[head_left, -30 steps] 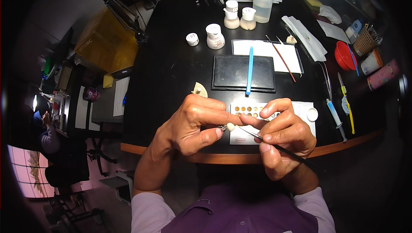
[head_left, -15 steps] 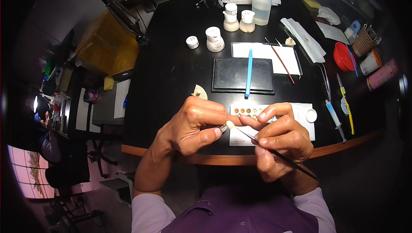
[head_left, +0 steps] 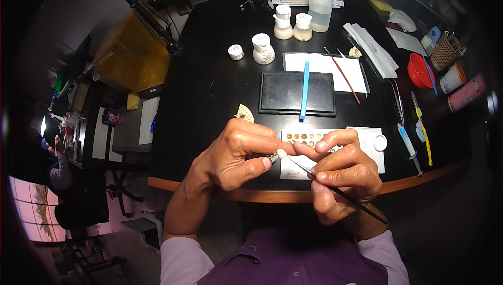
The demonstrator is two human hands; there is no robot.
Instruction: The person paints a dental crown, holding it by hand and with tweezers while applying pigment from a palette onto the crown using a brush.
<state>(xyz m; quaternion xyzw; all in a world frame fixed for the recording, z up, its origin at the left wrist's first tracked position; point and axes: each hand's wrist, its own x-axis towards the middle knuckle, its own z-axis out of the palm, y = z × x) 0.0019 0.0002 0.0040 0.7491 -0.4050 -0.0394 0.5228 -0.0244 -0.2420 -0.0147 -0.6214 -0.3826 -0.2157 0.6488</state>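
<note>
Risk sits mostly in how small the tooth (head_left: 282,153) is. We hold it in our left hand (head_left: 236,156), fingers clamped on it, just in front of the palette (head_left: 367,151) at the near edge of the bench (head_left: 209,91). Our right hand (head_left: 343,175) has its fingers closed on a thin brush (head_left: 335,188), whose tip we judge to be at or just short of the tooth; its forefinger reaches over to touch the tooth too.

A slack pinch could let the tooth drop past the palette and off the near edge. A jolt of the right hand could drag the brush and smear whatever it carries. Both hands hover over the palette, so a low wrist might foul its small wells. Beyond the palette lie a black pad (head_left: 285,93) with a blue tool (head_left: 304,88) across it, and white jars (head_left: 263,49) farther back, all well apart from our hands.
</note>
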